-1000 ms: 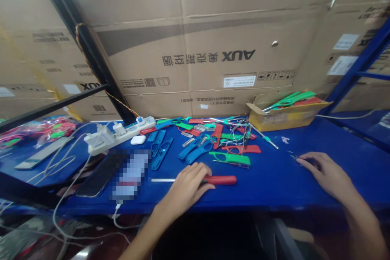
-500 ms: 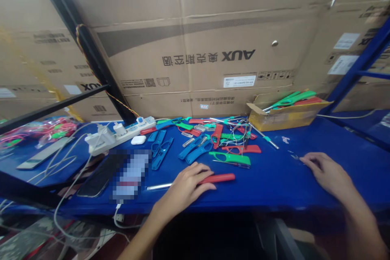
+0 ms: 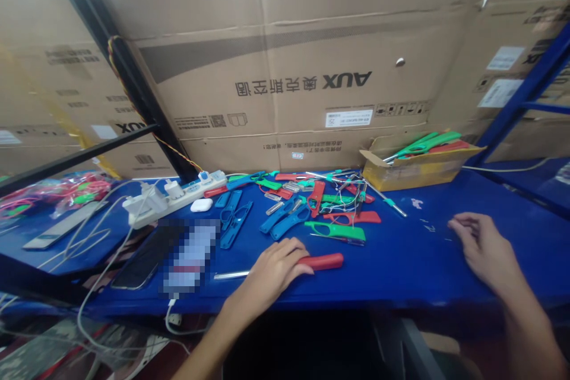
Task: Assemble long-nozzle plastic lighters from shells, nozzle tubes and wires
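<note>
Cardboard wall: printed cartons (image 3: 312, 41), standing beyond both grips at the far side of the work surface.
Counter: blue-topped (image 3: 401, 276), under both grips and carrying the loose parts.
Carton: small, yellow-taped and open (image 3: 414, 177), beyond the right grip and towards its left; green and red pieces stick out.
Power strip: white (image 3: 193, 193), far to the left of the left grip, plugs seated.
Red-handled lighter: (image 3: 328, 262) flat under the left grip; its handle shows to the right of the fingers, its metal tube to the left.
Left grip: (image 3: 276, 264) curled over the lighter's middle, fingers and thumb closed about it, apparently steadying it against the surface.
Right grip: (image 3: 487, 246) low, thumb and forefinger drawn close together; whether anything is pinched between them I cannot tell.
Green casing: (image 3: 342, 231) just beyond the lighter's handle, at the near edge of the heap of parts.
Slivers: pale and tiny (image 3: 430, 228), just left of the right grip's fingertips. Work at this stage looks like sorting or handling these bits; lifting one would call for a fine, light fingertip pinch.
</note>
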`<state>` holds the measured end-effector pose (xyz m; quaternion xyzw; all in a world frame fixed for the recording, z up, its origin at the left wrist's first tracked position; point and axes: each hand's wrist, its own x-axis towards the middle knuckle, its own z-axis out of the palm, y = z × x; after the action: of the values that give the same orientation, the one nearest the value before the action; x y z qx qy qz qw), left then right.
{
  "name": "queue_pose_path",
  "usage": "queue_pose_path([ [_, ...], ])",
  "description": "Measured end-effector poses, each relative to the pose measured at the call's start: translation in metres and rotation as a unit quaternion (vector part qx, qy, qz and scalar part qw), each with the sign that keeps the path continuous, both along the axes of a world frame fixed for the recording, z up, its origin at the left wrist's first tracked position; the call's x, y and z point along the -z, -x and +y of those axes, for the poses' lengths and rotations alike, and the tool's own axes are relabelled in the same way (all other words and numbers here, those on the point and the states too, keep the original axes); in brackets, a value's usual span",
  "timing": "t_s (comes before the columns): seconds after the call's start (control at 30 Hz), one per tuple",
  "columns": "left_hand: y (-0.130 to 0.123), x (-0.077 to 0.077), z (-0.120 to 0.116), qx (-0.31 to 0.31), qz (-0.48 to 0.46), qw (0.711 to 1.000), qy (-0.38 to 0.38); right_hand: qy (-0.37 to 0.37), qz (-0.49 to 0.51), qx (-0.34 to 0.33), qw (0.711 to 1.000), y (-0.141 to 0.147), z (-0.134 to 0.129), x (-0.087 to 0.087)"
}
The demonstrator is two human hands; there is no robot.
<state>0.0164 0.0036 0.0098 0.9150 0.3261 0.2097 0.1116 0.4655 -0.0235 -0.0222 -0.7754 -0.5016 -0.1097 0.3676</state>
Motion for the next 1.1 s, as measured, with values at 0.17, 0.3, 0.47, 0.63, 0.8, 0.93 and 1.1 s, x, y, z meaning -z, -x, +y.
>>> queue_pose_path([
  [0.17,-0.004,0.011,0.0,-0.068,0.019,0.996,-0.06,-0.031,0.061,-0.171,0.983,0.069,-0.006,-0.024],
  [0.3,-0.004,0.01,0.001,-0.08,0.025,0.992,-0.095,-0.021,0.127,-0.345,0.93,0.147,-0.005,-0.036],
  [0.47,-0.004,0.007,-0.001,-0.066,0.016,0.992,-0.109,-0.021,0.139,-0.423,0.895,0.197,0.001,-0.027],
  [0.63,-0.003,0.008,-0.003,-0.038,0.007,0.99,-0.133,-0.001,0.12,-0.455,0.882,0.195,0.002,-0.021],
  [0.8,-0.002,0.011,0.0,-0.031,-0.007,0.989,-0.147,0.022,0.097,-0.486,0.868,0.193,0.001,-0.021],
  [0.93,-0.003,0.012,0.001,-0.037,-0.006,0.99,-0.134,0.031,0.091,-0.49,0.866,0.194,0.001,-0.02],
  [1.1,-0.005,0.012,0.001,-0.041,-0.012,0.993,-0.112,0.04,0.09,-0.495,0.863,0.195,0.003,-0.021],
])
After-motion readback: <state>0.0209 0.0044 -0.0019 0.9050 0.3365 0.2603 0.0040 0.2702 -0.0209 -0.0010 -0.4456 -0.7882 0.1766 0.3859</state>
